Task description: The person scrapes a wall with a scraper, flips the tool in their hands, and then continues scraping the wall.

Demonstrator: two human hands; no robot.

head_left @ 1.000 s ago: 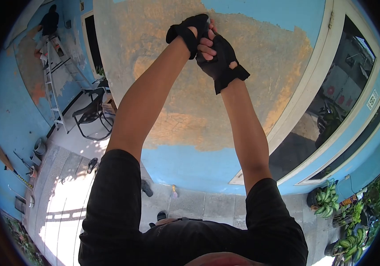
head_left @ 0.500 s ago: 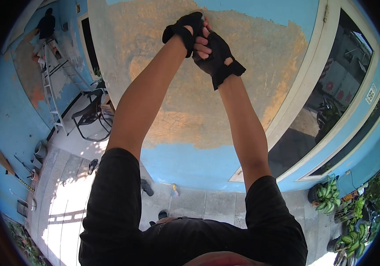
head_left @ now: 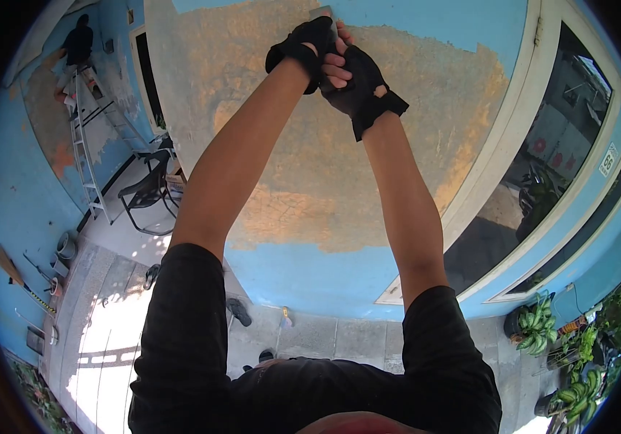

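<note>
A: Hands?
B: Together, high at twelve o'clock, in black fingerless gloves [head_left: 360,72]. The left hand [head_left: 313,41] and right hand [head_left: 355,81] meet side by side, fingers curled, clamped on a grey tool [head_left: 320,12].
A: How much of it shows?
B: Mainly a flat end, out past the left hand at twelve. Handle mostly hidden. Contact with the wall [head_left: 303,269]: cannot tell.
A: And the wall?
B: Light blue. A broad patch [head_left: 310,166], mottled grey and tan, ragged-edged, lies behind both hands; blue paint below it, toward six.
A: Surroundings?
B: Ten o'clock: another person [head_left: 77,40] up a stepladder [head_left: 81,148]. Nine: black chair [head_left: 148,189]; farther out, a broom [head_left: 9,265]. Between two and three: dark glass pane [head_left: 480,249], pale frame. Four: potted plants [head_left: 535,325].
</note>
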